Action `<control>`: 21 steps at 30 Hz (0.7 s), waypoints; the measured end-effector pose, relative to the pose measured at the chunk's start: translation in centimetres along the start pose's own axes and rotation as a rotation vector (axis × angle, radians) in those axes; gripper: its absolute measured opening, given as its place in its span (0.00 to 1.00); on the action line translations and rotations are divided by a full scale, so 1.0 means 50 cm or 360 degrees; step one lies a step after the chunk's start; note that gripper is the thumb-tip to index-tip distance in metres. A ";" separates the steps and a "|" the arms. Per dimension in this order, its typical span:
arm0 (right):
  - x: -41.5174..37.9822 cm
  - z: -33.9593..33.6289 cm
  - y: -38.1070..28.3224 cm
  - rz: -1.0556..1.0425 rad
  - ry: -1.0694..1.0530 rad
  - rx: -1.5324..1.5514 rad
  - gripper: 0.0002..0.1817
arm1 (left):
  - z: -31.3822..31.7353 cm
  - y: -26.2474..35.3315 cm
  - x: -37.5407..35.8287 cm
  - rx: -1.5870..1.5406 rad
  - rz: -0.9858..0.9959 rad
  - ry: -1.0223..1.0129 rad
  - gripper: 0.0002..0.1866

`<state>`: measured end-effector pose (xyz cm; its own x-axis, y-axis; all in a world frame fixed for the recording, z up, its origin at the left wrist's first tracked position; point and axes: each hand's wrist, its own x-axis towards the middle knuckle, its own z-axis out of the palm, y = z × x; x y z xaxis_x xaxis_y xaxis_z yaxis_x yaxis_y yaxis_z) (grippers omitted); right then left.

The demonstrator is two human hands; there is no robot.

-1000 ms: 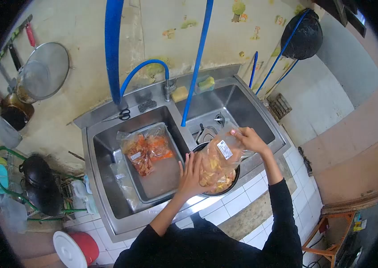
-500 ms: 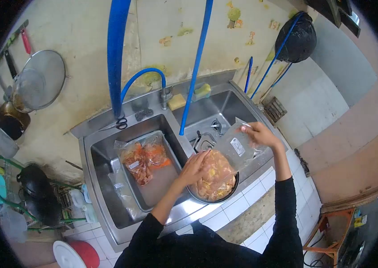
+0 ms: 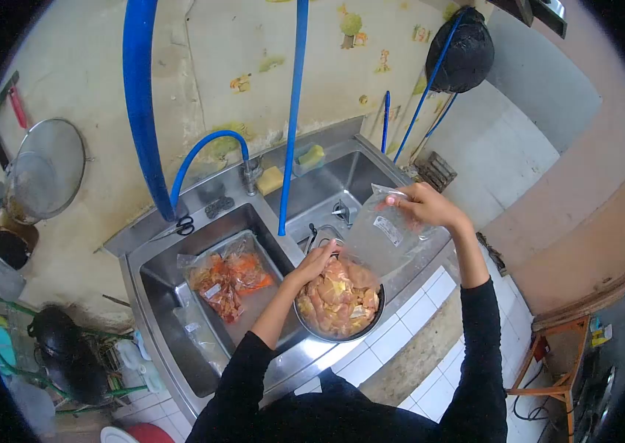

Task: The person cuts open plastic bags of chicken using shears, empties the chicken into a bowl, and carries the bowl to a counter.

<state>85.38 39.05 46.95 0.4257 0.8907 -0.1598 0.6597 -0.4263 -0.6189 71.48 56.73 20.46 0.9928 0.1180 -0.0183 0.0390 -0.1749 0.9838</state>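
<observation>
A blue hose [image 3: 292, 111] hangs just beside the left hand [image 3: 318, 260]. The right hand [image 3: 425, 205] pinches a clear bag [image 3: 382, 236], slanting mouth-down over the bowl [image 3: 338, 301] at the sink's [image 3: 216, 347] front edge; the left hand's grip rests loosely open on its lower end.

Clothed in a black long-sleeved top, plain, without visible print or markings. Sleeves close-fitting, reaching down to the wrists on both arms. Left hand [image 3: 318, 260] and right hand [image 3: 425, 206] bare, without gloves, rings or watch visible.
</observation>
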 end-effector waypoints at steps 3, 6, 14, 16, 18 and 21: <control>0.004 -0.006 -0.007 -0.0033 -0.0016 -0.0057 0.20 | 0.001 0.003 0.000 0.0140 0.0038 -0.0022 0.31; 0.007 -0.018 -0.011 -0.0096 -0.0020 -0.0093 0.20 | -0.003 0.026 -0.013 0.0172 0.0202 -0.0043 0.29; -0.007 -0.046 -0.020 -0.0068 0.0035 -0.0120 0.21 | 0.063 0.068 -0.088 0.1012 0.0258 0.0376 0.22; -0.021 -0.045 -0.034 -0.0043 0.0087 -0.0001 0.22 | 0.067 0.075 -0.112 0.0800 0.0230 0.0838 0.18; -0.021 -0.031 -0.021 -0.0053 0.0109 -0.0040 0.22 | 0.054 0.054 -0.125 0.0698 0.0198 0.0867 0.17; -0.019 -0.019 -0.013 -0.0132 0.0180 -0.0070 0.21 | 0.044 0.025 -0.163 0.0453 0.0252 0.1054 0.14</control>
<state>85.12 38.32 48.25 0.4340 0.9007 -0.0203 0.7211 -0.3608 -0.5914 63.69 53.40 21.43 0.7164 0.6199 0.3201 0.0179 -0.4750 0.8798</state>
